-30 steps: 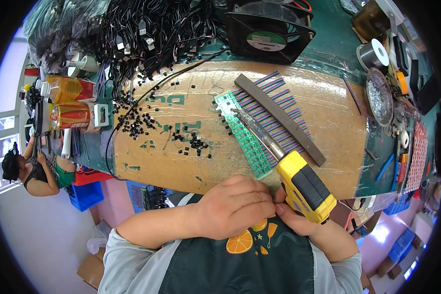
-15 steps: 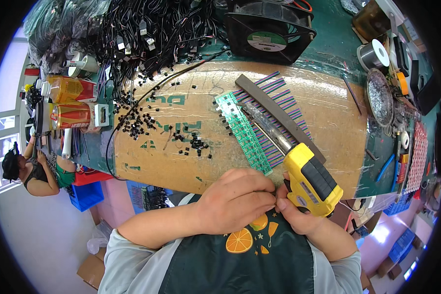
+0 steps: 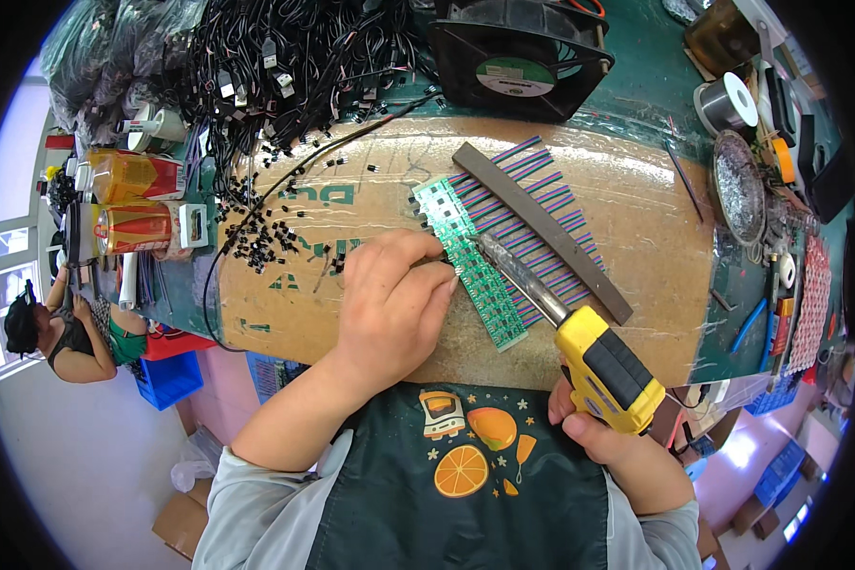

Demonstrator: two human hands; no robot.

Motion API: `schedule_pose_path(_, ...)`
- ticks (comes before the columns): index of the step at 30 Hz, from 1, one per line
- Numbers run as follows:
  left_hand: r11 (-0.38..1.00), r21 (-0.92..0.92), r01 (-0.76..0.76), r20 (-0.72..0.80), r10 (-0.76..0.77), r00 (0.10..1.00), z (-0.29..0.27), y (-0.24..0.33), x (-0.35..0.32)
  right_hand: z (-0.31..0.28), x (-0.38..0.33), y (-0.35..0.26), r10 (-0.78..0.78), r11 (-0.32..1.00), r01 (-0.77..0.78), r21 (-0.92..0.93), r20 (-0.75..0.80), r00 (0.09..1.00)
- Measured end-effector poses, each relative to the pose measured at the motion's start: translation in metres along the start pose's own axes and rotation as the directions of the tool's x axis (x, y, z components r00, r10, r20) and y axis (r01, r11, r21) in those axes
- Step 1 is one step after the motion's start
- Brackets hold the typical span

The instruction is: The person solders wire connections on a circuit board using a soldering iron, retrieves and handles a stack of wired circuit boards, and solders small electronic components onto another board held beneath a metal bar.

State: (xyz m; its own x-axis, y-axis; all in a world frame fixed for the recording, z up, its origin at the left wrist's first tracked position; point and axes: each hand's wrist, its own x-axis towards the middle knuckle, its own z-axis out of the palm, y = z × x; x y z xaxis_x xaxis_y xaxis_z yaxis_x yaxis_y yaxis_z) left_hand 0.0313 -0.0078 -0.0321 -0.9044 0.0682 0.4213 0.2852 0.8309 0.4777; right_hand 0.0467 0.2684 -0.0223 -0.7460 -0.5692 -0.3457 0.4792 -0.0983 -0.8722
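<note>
In my right hand [image 3: 589, 423] is a yellow and black soldering gun [image 3: 610, 366]. Its long metal tip reaches up and left over the green circuit board panel [image 3: 480, 275], near the middle of the board; contact I cannot tell. My left hand [image 3: 389, 299] is at the board's left edge, fingers pinched together; whatever they hold is hidden. Several striped multicolour ribbon wires [image 3: 541, 195] fan out from under the board's right side. A dark bar [image 3: 541, 231] lies across them.
Small black connectors [image 3: 261, 233] are scattered to the left on the cardboard sheet [image 3: 285, 328]. Black cables [image 3: 294, 66] pile up behind, beside a black fan [image 3: 518, 66]. A solder spool [image 3: 729, 103] and a metal dish [image 3: 737, 190] stand at right. A person [image 3: 66, 328] sits far left.
My left hand has moved from beside the right hand, up and left to the board's left edge. The soldering gun has shifted slightly down, its tip now lower along the board.
</note>
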Motion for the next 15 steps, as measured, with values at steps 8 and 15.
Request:
schedule_pose_path(8,1.0,-0.012,-0.021,0.008,0.021,1.0,0.003,-0.001,0.0,-0.018,-0.02,0.006,0.099,0.882,-0.084,-0.464,0.008,0.995)
schedule_pose_path(15,1.0,-0.019,-0.018,0.008,0.019,1.0,0.004,-0.002,-0.001,-0.01,-0.016,0.005,0.062,0.895,-0.072,-0.441,-0.038,0.997)
